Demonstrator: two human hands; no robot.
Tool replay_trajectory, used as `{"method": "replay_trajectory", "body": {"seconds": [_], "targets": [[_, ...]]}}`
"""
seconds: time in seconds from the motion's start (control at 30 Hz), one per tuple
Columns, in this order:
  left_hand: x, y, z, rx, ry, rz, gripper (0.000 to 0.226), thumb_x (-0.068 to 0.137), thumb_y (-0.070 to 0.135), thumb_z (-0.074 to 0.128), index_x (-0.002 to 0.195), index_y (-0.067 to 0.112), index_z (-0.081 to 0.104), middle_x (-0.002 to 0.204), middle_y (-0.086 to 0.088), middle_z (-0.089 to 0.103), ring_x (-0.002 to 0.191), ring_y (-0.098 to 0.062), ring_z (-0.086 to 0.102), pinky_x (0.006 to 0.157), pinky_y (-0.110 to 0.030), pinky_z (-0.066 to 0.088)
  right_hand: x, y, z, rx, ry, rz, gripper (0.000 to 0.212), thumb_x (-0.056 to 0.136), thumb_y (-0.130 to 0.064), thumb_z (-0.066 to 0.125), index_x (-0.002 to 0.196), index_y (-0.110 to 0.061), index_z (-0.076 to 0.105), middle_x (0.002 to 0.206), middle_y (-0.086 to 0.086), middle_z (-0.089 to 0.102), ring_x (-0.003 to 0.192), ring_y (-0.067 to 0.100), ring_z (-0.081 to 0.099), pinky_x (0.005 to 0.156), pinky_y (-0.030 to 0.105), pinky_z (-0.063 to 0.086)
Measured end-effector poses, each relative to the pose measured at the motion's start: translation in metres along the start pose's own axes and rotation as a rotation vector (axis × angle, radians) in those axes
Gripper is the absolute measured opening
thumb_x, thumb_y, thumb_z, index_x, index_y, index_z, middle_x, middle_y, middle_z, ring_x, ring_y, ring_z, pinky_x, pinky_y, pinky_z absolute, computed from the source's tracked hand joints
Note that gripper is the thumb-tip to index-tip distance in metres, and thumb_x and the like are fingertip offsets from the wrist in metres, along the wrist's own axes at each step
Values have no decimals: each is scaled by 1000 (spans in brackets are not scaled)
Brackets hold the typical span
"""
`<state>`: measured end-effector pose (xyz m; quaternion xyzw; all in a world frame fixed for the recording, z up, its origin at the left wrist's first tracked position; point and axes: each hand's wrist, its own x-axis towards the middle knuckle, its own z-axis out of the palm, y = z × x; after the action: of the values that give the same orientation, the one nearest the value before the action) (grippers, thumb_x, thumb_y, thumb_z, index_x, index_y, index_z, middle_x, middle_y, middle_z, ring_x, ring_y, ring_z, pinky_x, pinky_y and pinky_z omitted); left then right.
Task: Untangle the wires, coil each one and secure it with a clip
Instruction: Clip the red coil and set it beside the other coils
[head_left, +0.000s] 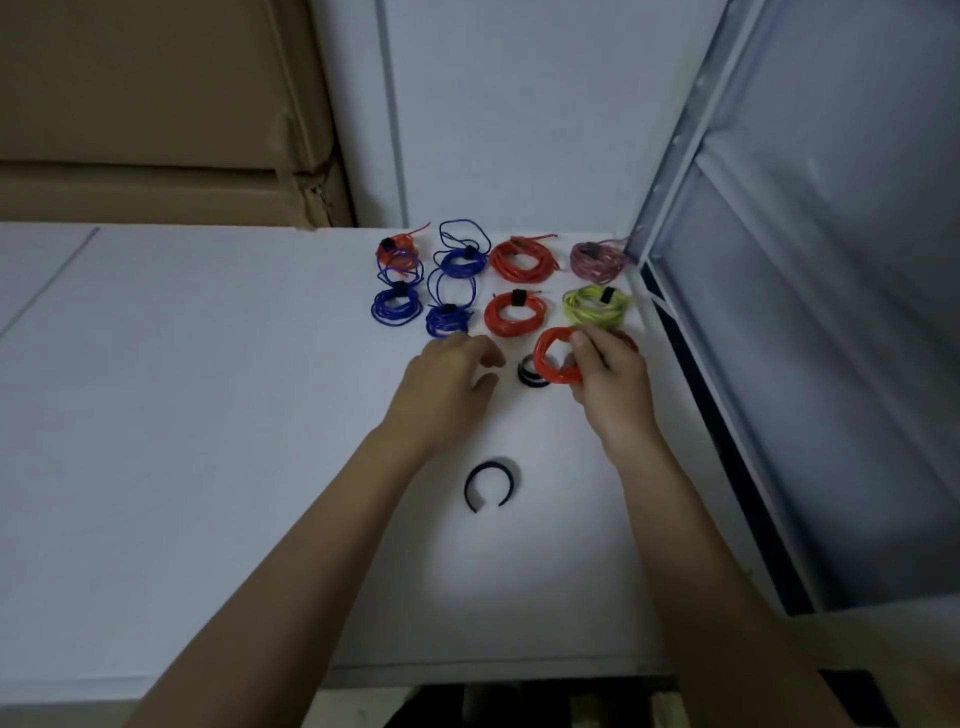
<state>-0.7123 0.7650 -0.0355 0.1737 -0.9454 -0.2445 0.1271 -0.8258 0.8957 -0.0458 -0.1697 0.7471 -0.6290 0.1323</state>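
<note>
I am holding a coiled red wire (558, 362) in my right hand (610, 376), fingers and thumb curled round its right side, so the loops are sitting just above the desk (208, 415) at about one o'clock from the middle of my view. My left hand (449, 387) is hovering loose and gripping nothing, fingers relaxed, just to the nine o'clock side of a black clip (531, 374) that is lying on the desk, partly tucked behind the coil. A second black clip (491, 486) is resting open nearer to me, at six o'clock from the first. Up at twelve o'clock eight finished bundles are sitting in two rows: blue, red, pinkish and yellow-green, most of them showing a black clip.

This coil is not yet fastened, I judge. To do it well, I am thinking of keeping the right hand's pinch firm so the loops are not springing apart, taking the nearer clip with the left hand, and wrapping it across all strands at one spot opposite my grip, snug but not crushing.
</note>
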Motion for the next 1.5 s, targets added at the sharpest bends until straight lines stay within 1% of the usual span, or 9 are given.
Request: {"method": "replay_trajectory", "body": {"seconds": [0.1, 0.3, 0.47, 0.63, 0.77, 0.93, 1.23, 1.43, 1.5], "targets": [[-31, -2, -5, -15, 25, 42, 14, 91, 15, 61, 104, 14, 66, 98, -3, 61, 89, -22, 54, 76, -30, 44, -14, 5, 6, -102, -85, -84, 18, 99, -17, 49, 103, -15, 66, 86, -14, 61, 87, 7, 57, 82, 24, 47], [-66, 6, -9, -52, -133, 5, 17, 89, 30, 63, 102, 20, 64, 92, 10, 52, 68, -1, 46, 59, -11, 31, -46, 8, 10, -237, -203, -193, 22, 99, -14, 49, 112, -9, 66, 85, -19, 57, 77, -5, 54, 73, 2, 39], [-75, 9, -5, 18, -185, -48, 18, 92, 33, 59, 103, 20, 65, 88, 9, 56, 71, -8, 52, 62, -21, 41, -58, 11, 6, -272, -209, -169, 22, 99, -15, 48, 112, -8, 65, 80, -18, 56, 73, -11, 53, 71, 4, 38], [-68, 3, -7, -133, -64, -143, 9, 93, 24, 58, 97, 19, 64, 86, 8, 65, 73, -11, 63, 66, -25, 49, -57, -5, 6, -117, -192, -167, 20, 99, -15, 48, 101, -19, 67, 74, -13, 57, 72, -1, 53, 73, 24, 46], [-56, 0, -20, -241, -65, -150, 6, 93, 20, 60, 92, 16, 66, 74, 8, 67, 59, -3, 64, 65, -24, 55, -59, -22, 14, -43, -331, -190, 23, 99, -13, 47, 95, -29, 63, 76, -4, 57, 68, -3, 53, 62, 12, 44], [-48, -2, -33, -334, -75, -176, 9, 91, 16, 62, 84, 16, 68, 60, 11, 60, 44, 3, 53, 49, -10, 43, -60, -24, 17, -280, -473, -284, 18, 98, -14, 51, 100, -22, 67, 83, -15, 60, 80, -3, 58, 76, 10, 45], [-51, -7, -45, -707, -197, -217, 19, 92, 11, 57, 92, 14, 76, 61, 12, 61, 57, 2, 50, 50, -16, 43, -64, -25, 11, -289, -449, -282, 16, 97, -14, 51, 99, -19, 67, 77, -5, 61, 69, 2, 54, 66, 13, 45], [-50, -5, -51, -751, -263, -310, 35, 98, 26, 50, 97, -2, 69, 62, 2, 43, 53, -6, 38, 54, -16, 39, -65, -27, 14, -282, -427, -324, 18, 97, -14, 52, 103, -17, 68, 74, -9, 57, 69, 2, 55, 68, 14, 45], [-50, -5, -53, -783, -280, -346, 44, 99, 38, 46, 94, 2, 72, 65, 2, 44, 58, -9, 40, 61, -19, 40, -67, -27, 16, -271, -400, -340, 18, 97, -13, 52, 105, -16, 68, 73, -10, 58, 70, 2, 56, 69, 14, 45]]}}
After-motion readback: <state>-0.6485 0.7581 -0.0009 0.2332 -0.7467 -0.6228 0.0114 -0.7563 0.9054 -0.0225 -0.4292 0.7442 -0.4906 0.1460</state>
